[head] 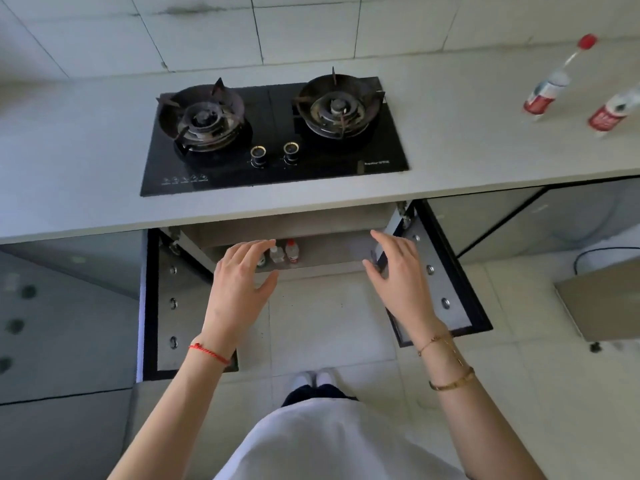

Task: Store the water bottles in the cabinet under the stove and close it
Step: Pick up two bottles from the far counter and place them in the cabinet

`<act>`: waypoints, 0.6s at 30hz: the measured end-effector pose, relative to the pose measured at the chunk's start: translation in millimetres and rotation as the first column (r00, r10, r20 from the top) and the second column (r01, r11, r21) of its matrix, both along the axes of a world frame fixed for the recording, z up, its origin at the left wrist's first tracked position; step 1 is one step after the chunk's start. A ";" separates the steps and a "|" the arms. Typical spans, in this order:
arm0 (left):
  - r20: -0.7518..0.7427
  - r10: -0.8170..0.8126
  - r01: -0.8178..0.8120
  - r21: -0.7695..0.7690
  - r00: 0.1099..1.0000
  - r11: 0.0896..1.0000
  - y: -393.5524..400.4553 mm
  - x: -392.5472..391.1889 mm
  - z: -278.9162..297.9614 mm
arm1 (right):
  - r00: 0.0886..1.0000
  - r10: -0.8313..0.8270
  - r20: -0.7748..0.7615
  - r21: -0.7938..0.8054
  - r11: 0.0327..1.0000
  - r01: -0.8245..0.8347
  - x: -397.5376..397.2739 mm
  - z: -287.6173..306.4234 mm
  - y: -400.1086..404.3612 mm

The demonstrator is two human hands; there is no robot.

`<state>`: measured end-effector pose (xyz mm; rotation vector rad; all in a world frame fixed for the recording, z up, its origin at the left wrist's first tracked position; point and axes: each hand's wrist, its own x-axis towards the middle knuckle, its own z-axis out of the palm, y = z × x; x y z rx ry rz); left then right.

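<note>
Your left hand (242, 282) and right hand (398, 271) are reaching toward the open cabinet (346, 251) under the stove (273, 133), fingers spread wide and holding nothing. Bottles (292, 251) are already standing inside on the shelf, just beyond your left fingertips. Two more water bottles (550, 88) are waiting on the counter (450, 140), well to the right, and both doors (446, 275) are hanging open, so storing and closing look unfinished.

Pale tiled wall (311, 26), upper frame, dark grout lines, smudge at upper left. Light grey tabletop (86, 161) across the middle. Pale tiled floor (329, 323) below. Glossy grey cupboard fronts (62, 323) at left and right edges.
</note>
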<state>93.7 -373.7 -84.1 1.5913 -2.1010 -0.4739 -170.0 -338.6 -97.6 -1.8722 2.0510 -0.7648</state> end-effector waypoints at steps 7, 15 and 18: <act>0.023 -0.155 0.156 -0.046 0.988 0.987 11.8 -6.0 25.0 | 0.992 -0.128 -0.018 -0.047 0.991 0.127 -1.6 15.3 47.4; 0.000 -0.353 0.353 -0.037 0.936 0.935 16.9 -40.7 38.8 | 0.922 -0.386 0.029 -0.065 0.920 0.387 -8.7 28.4 115.8; -0.004 -0.458 0.458 -0.016 0.889 0.889 21.1 -67.3 36.4 | 0.869 -0.494 0.034 -0.064 0.867 0.495 -17.7 27.6 150.8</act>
